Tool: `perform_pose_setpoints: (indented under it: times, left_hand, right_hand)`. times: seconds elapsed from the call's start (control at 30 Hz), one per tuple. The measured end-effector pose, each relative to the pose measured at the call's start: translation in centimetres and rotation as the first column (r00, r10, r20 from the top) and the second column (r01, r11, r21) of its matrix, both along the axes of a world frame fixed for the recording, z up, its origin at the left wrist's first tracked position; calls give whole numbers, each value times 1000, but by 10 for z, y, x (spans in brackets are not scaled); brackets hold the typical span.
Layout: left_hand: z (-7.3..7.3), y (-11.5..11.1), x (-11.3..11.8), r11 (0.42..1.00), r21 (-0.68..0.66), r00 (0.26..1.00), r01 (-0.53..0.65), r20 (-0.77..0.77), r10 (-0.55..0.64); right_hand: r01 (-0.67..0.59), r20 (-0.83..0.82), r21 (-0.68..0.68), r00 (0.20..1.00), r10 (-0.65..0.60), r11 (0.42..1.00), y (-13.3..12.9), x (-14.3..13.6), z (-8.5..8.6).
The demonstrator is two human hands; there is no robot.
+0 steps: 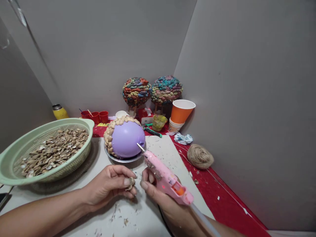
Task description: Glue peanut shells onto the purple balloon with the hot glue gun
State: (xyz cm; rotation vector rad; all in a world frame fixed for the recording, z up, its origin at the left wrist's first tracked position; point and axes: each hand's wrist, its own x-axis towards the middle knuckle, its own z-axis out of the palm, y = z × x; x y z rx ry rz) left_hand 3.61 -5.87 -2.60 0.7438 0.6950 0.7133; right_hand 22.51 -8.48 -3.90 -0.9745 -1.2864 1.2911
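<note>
My right hand (pixel 158 194) is wrapped round a pink hot glue gun (pixel 164 172), a clear glue stick trailing from its back end. The gun's metal nozzle points up and left, in front of a purple balloon (pixel 128 140) as I see it; whether it touches is unclear. Between thumb and fingers, my left hand (pixel 116 181) pinches a small piece of nutshell (pixel 130 183). Overlapping shells (pixel 108 136) cover the balloon's left side and top edge. Beneath the balloon is a shallow metal bowl (pixel 120 160).
At left stands a green colander (pixel 90 126) of shells. Behind are red cups (pixel 103 116), a yellow bottle (pixel 61 112), two colourful shell-covered balls (pixel 137 92), green-handled pliers (pixel 153 132) and an orange paper cup (pixel 182 112). Twine (pixel 199 156) lies right, by the grey wall.
</note>
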Motion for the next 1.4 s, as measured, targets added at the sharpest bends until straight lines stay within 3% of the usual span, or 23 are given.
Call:
perform_pose_setpoints:
  times: [0.17, 0.37, 0.7, 0.8, 0.9, 1.03, 1.13, 1.3, 1.4]
  left_hand:
    - [-1, 1, 1, 999, -15, 999, -31, -18, 30]
    - [-5, -1, 2, 1000, -15, 1000, 2, -20, -2]
    - [-6, -8, 7, 995, -96, 1000, 1, 15, 0]
    - [3, -8, 5, 994, -92, 996, -55, 59, 61]
    - [21, -4, -4, 977, -1, 974, -213, 80, 212]
    - [37, 2, -12, 931, 140, 942, -336, 48, 333]
    - [31, 0, -9, 923, 204, 938, -327, -45, 343]
    - [10, -7, 2, 945, 212, 948, -247, -149, 281]
    - [2, -10, 7, 960, 187, 962, -209, -140, 236]
  right_hand:
    - [101, 34, 47, 994, -103, 994, 7, 4, 0]
    - [-85, 12, -2, 996, 85, 996, 4, 4, -20]
    - [12, 217, 178, 975, -51, 984, 3, 8, -16]
    - [45, 288, 236, 951, -114, 971, -2, 6, -12]
    - [46, 296, 248, 948, -121, 968, -7, 4, -6]
    - [64, 196, 72, 977, -77, 995, -10, 6, 3]
    - [25, 119, 12, 993, -27, 1000, -10, 10, 7]
    - [109, 171, 46, 978, -115, 993, -12, 5, 13]
    - [17, 83, -10, 996, -16, 1000, -9, 0, 13]
